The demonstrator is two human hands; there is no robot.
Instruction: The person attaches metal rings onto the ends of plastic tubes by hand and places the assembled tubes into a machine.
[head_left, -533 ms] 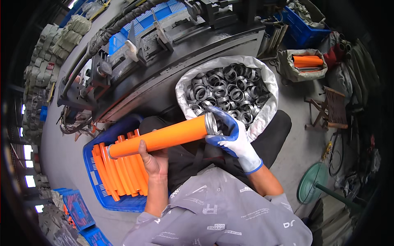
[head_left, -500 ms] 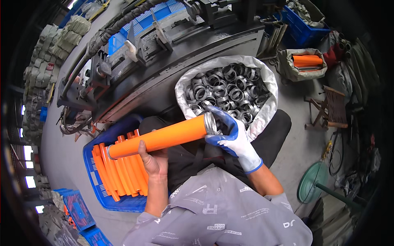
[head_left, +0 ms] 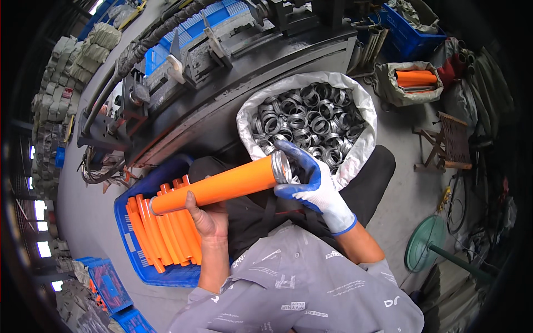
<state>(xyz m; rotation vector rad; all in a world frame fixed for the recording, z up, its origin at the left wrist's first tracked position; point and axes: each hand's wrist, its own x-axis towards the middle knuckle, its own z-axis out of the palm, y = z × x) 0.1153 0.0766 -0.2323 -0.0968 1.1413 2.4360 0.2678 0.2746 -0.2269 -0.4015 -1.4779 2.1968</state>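
A long orange tube (head_left: 222, 186) lies slanted across my lap, its right end higher than its left. My bare left hand (head_left: 210, 219) grips it from below near the left end, thumb up along its near side. A silver metal ring (head_left: 280, 167) sits around the right end. My right hand (head_left: 316, 183), in a white and blue glove, curves about that end, fingers above and thumb below, spread apart. A gap shows between palm and ring; whether the fingertips touch it I cannot tell. Just beyond stands a white sack (head_left: 244, 119) full of metal rings (head_left: 311, 119).
A blue crate (head_left: 126, 244) with several orange tubes (head_left: 172, 238) stands on the left. A dark metal machine (head_left: 239, 72) runs along the far side. To the right are a sack with orange tubes (head_left: 416, 77), a folding stool (head_left: 447, 141) and a green round-based stand (head_left: 425, 244).
The fingers and thumb of my right hand have spread wider around the tube's end. The ring there now shows its open face. My left hand keeps its hold.
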